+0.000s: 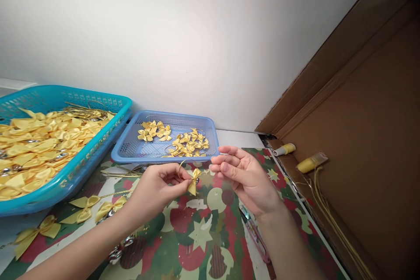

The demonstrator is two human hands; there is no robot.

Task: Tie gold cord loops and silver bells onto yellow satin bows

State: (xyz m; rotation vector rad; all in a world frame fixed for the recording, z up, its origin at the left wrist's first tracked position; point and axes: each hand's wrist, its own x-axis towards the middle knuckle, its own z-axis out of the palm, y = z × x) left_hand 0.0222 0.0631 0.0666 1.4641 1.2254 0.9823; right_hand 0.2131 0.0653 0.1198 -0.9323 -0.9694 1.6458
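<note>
White wall, festive tabletop: two bare hands at one small yellow bow

White wall [183, 52] rises behind a table cover [183, 249] printed with stars and baubles in red, green and cream. Two hands meet near its middle. Two baskets stand at the back and left: one teal basket [98, 148], heaped with uncountable yellow bows, and one smaller blue basket [131, 159] holding two clusters. Three loose bows [84, 214] lie at lower left.

One yellow bow [192, 189] is in the left hand [166, 181], pinched between thumb and forefinger, in front of the blue basket. It looks satiny, with a silver bell at its centre and a gold cord loop [180, 167] above. Just beside it, the right hand [249, 175] is loosely spread, fingers slightly curved.

Two yellow-filled tubes [285, 149] sit by brown cardboard [354, 118] at right. The left forearm crosses before silver bells [115, 253]; the right wrist partly covers a pink-handled tool [263, 251].
</note>
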